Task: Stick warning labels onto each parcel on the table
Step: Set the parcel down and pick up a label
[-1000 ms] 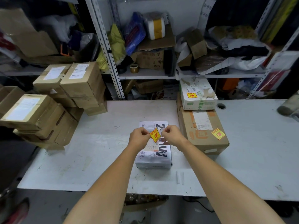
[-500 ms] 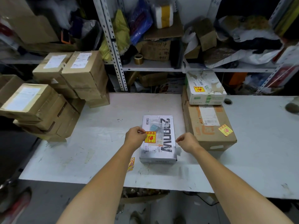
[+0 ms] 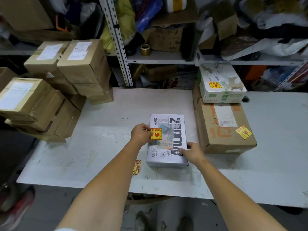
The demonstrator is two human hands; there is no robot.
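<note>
A grey printed parcel [image 3: 168, 147] lies flat in the middle of the white table [image 3: 106, 130]. My left hand [image 3: 140, 134] pinches a yellow and red warning label [image 3: 156, 133] by its left edge, over the parcel's left side. My right hand [image 3: 191, 151] rests on the parcel's right edge with curled fingers and holds it down. A small stack of spare labels [image 3: 137, 167] lies on the table beside my left forearm. To the right, a brown parcel [image 3: 223, 129] and a white parcel [image 3: 220, 82] stacked on it each carry a label.
Several brown cardboard parcels [image 3: 55, 90] with white address slips are piled at the table's left end. Metal shelving [image 3: 116, 39] crammed with boxes, bags and a tape roll [image 3: 145, 49] stands behind. A cable hole [image 3: 245, 99] sits right of the white parcel.
The label went from being held between both hands to my left hand alone, lowered over the parcel's left side. My right hand let go and moved down to the parcel's right edge.
</note>
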